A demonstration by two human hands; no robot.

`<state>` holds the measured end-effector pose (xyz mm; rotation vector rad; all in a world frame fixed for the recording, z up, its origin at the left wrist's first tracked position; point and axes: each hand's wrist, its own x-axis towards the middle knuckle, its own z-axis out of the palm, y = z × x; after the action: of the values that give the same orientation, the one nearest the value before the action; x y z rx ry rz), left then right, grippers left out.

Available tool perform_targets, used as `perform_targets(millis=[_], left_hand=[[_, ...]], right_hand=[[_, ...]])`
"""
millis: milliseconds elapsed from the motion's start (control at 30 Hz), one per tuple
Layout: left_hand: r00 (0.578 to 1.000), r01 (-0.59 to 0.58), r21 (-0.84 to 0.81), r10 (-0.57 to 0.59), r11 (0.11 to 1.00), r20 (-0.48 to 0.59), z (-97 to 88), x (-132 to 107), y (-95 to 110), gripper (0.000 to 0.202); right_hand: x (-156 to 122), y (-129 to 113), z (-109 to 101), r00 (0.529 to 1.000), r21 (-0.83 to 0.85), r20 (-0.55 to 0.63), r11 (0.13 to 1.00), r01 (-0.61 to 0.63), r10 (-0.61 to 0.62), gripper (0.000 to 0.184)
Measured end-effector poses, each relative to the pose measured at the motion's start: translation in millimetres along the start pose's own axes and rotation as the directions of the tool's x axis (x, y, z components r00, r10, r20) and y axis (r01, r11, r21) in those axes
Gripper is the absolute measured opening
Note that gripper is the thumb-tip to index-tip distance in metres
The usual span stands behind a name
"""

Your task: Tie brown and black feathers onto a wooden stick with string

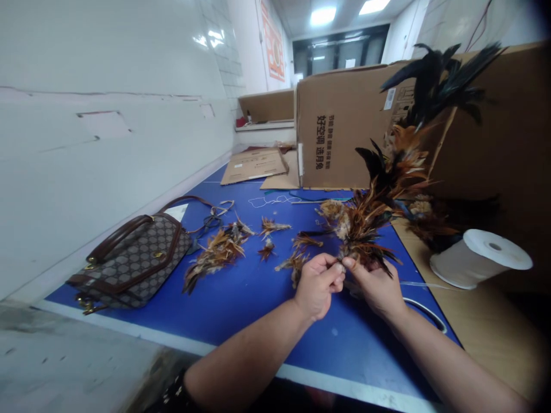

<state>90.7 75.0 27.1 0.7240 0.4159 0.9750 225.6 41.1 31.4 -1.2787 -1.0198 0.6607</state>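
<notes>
Both forearms come in from the lower edge and meet at mid-surface. Left hand (317, 285): knuckles up, fingers curled together, thumb and forefinger pinched on the near end of the feather bundle (387, 192). Right hand (377, 288): just beside the left, thumb tips almost touching, fingers closed around the same end from the other side. Blue surface (249, 298) with a pale front edge, set against a white wall on the left. On it sit a patterned brown handbag (133, 261) at far left, a loose feather pile (215, 252) and smaller tufts between bag and hands, and flattened cardboard further back. A white spool (480, 258) lies to the right on brown board. A large cardboard box (344, 132) stands behind; ceiling lights are on. The bundle's long axis runs from the hands up and away to the right. Brown-orange feathers are low and black plumes on top, against the box.
</notes>
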Motion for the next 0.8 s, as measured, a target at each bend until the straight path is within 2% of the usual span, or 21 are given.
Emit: perform_targets(millis=[100,300,400,500,800], left_hand=[[1.000,-0.009,0.000,0.009,1.000,-0.018,3.4,0,2,0.041],[0.999,-0.014,0.004,0.014,1.000,-0.050,5.7,0,4,0.040],[0.998,-0.023,0.008,0.024,1.000,-0.061,5.1,2,4,0.038],[0.996,-0.043,0.012,0.044,0.999,-0.080,5.1,3,3,0.036],[0.990,-0.111,0.055,0.115,0.992,-0.076,7.0,2,1,0.027]], right_hand=[[-2,-6,7,0.998,0.014,-0.058,0.999,-0.029,0.030,0.036],[-5,-6,11,0.994,0.133,0.024,0.985,-0.109,0.107,0.040],[-7,-2,13,0.983,0.266,0.028,0.946,-0.184,0.183,0.039],[-8,-2,13,0.977,0.347,0.066,0.914,-0.211,0.201,0.035],[-9,-5,11,0.976,0.344,0.064,0.914,-0.216,0.206,0.034]])
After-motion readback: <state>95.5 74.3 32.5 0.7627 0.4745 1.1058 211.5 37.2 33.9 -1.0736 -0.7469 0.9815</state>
